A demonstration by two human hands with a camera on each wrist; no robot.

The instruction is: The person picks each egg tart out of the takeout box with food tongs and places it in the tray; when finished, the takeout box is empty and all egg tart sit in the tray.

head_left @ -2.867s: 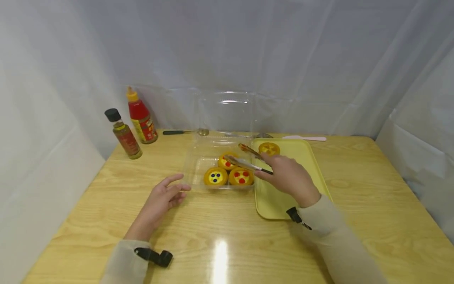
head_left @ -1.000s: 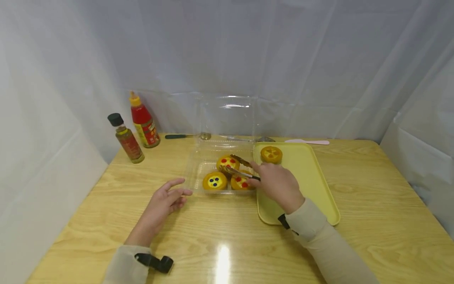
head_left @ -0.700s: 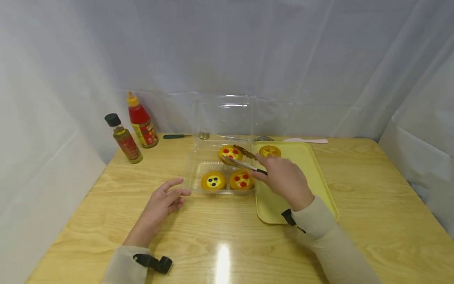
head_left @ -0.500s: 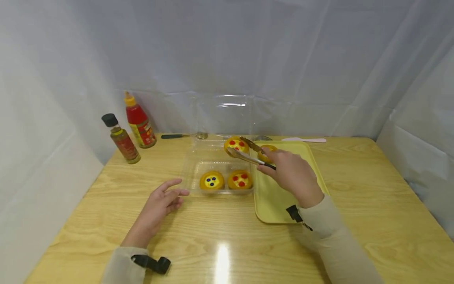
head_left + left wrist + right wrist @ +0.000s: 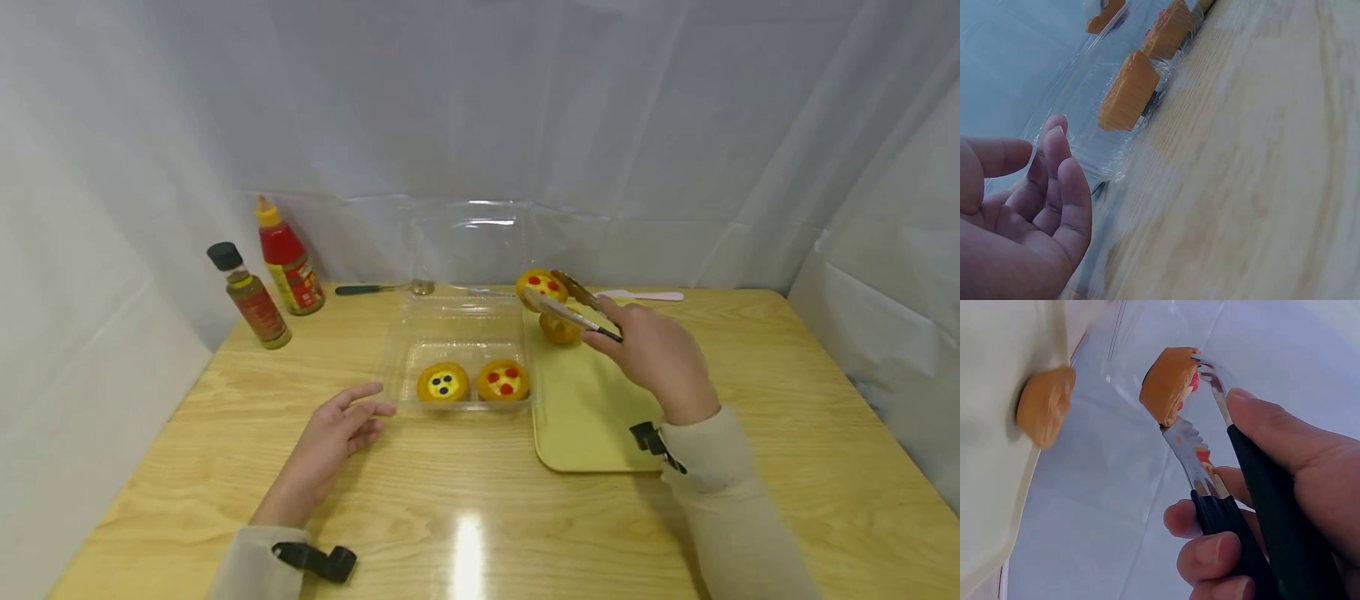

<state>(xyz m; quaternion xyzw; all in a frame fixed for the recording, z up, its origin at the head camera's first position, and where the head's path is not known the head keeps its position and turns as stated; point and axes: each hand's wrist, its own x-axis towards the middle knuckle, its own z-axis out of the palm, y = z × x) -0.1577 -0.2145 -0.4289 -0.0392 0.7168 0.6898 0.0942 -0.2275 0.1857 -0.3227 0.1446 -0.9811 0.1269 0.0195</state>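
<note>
Right fingers grip tongs; tart hangs clear of tray edge.

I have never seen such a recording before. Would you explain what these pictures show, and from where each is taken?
There is no machine here: a person works with two bare hands. The wide picture is taken from the head, looking forward and down; the smaller ones are taken from the left and right wrists. On the wooden table stand a dark-capped bottle and a red sauce bottle; a pale pink utensil lies at the back. The open clear box holds a blue-dotted tart and a red-dotted tart. An orange-brown tart sits on the yellow tray. The right hand holds tongs, which grip a second red-dotted tart in the air. The left hand is at the box's side.
</note>
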